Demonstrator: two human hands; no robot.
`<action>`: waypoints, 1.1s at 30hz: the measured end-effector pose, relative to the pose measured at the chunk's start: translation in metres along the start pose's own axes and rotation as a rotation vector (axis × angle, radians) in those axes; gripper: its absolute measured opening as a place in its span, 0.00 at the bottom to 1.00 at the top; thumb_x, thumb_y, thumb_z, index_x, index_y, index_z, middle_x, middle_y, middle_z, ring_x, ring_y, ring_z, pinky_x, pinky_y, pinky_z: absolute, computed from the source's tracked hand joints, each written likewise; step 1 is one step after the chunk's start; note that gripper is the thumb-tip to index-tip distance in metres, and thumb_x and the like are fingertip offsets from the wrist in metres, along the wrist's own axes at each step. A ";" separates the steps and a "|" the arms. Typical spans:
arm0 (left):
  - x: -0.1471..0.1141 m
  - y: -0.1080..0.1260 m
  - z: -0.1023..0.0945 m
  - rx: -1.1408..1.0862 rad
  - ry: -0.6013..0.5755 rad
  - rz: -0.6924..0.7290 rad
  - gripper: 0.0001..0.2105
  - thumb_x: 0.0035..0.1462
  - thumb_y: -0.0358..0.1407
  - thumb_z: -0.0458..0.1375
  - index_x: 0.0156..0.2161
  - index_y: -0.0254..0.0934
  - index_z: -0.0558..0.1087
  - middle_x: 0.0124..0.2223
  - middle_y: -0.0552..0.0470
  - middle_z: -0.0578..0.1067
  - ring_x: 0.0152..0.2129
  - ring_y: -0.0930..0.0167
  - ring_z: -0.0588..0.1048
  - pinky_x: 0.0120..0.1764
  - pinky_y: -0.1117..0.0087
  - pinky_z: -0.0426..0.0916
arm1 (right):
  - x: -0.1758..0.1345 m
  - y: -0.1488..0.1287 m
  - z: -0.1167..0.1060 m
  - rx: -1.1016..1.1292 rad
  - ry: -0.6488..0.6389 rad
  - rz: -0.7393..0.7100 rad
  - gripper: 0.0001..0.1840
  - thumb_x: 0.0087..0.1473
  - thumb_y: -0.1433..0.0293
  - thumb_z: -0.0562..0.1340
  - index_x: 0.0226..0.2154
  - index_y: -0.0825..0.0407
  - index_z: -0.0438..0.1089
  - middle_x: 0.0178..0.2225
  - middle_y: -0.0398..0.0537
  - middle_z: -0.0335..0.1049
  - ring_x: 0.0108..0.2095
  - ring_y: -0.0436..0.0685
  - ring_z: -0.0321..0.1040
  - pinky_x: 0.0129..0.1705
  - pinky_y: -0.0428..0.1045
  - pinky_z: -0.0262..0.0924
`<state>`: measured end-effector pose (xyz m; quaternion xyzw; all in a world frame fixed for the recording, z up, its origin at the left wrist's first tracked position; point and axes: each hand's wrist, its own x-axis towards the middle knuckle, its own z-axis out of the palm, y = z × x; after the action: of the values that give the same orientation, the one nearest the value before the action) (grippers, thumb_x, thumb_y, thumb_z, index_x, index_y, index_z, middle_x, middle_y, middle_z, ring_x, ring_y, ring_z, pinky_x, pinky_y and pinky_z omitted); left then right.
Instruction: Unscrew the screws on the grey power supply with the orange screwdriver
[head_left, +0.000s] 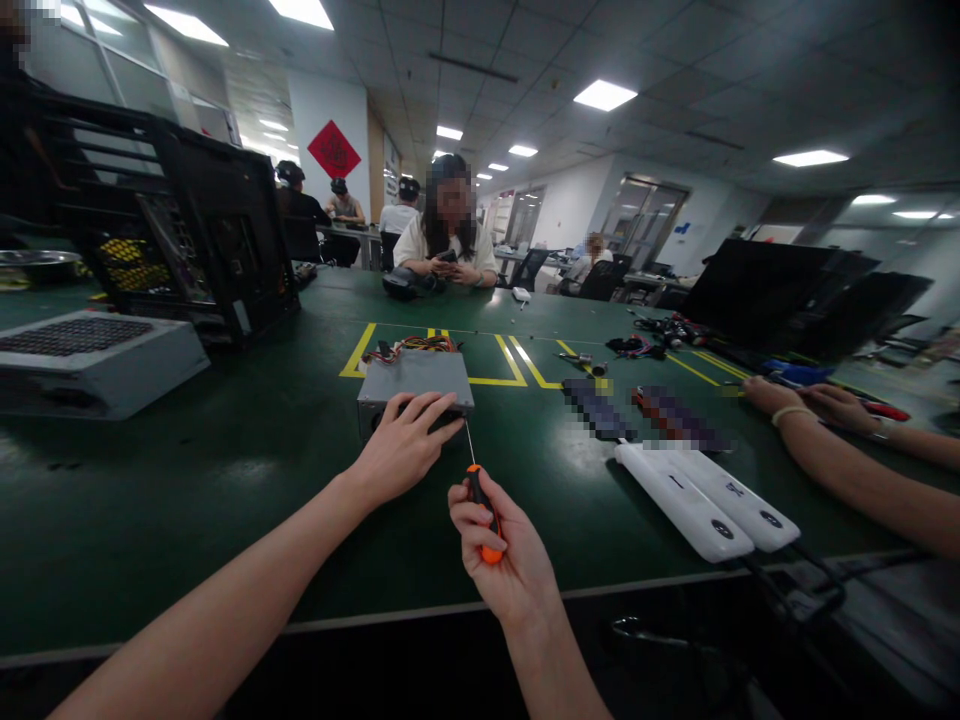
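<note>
A flat-sided, dull grey metal box [416,376] is set on the smooth green table [247,530], its near edge covered by a left hand [405,440] with fingers slightly spread. A screwdriver [478,488] with a rounded orange-and-black handle is gripped in the curled fingers of the right hand [502,550], its slim shaft pointed at the box's near right corner. Thin multicoloured wires [427,344] are bunched behind.

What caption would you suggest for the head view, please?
Left fingers rest on a grey metal box; right fingers grip a screwdriver.
</note>
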<state>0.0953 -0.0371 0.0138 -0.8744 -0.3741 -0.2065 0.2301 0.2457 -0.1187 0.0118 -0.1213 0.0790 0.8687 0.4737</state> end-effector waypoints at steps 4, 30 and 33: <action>0.000 0.000 0.000 -0.018 0.019 -0.003 0.19 0.56 0.29 0.47 0.52 0.44 0.65 0.59 0.47 0.59 0.53 0.61 0.58 0.50 0.54 0.52 | -0.002 -0.001 0.002 0.002 -0.031 -0.005 0.15 0.62 0.66 0.44 0.35 0.59 0.59 0.25 0.41 0.55 0.17 0.39 0.51 0.11 0.33 0.48; 0.001 0.001 -0.002 0.002 0.025 -0.003 0.18 0.56 0.31 0.48 0.52 0.43 0.65 0.58 0.47 0.60 0.53 0.61 0.58 0.49 0.55 0.53 | -0.002 -0.001 0.002 -0.046 -0.011 -0.004 0.17 0.62 0.65 0.42 0.36 0.58 0.59 0.23 0.39 0.54 0.17 0.40 0.50 0.11 0.33 0.46; 0.000 0.002 -0.003 -0.001 0.015 -0.005 0.18 0.56 0.31 0.48 0.52 0.43 0.65 0.58 0.47 0.60 0.53 0.61 0.58 0.49 0.55 0.53 | -0.001 -0.001 0.002 -0.067 -0.012 -0.015 0.16 0.61 0.65 0.43 0.39 0.59 0.59 0.25 0.41 0.55 0.17 0.40 0.49 0.10 0.34 0.45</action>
<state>0.0962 -0.0395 0.0162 -0.8720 -0.3743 -0.2137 0.2321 0.2472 -0.1187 0.0139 -0.1327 0.0461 0.8681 0.4761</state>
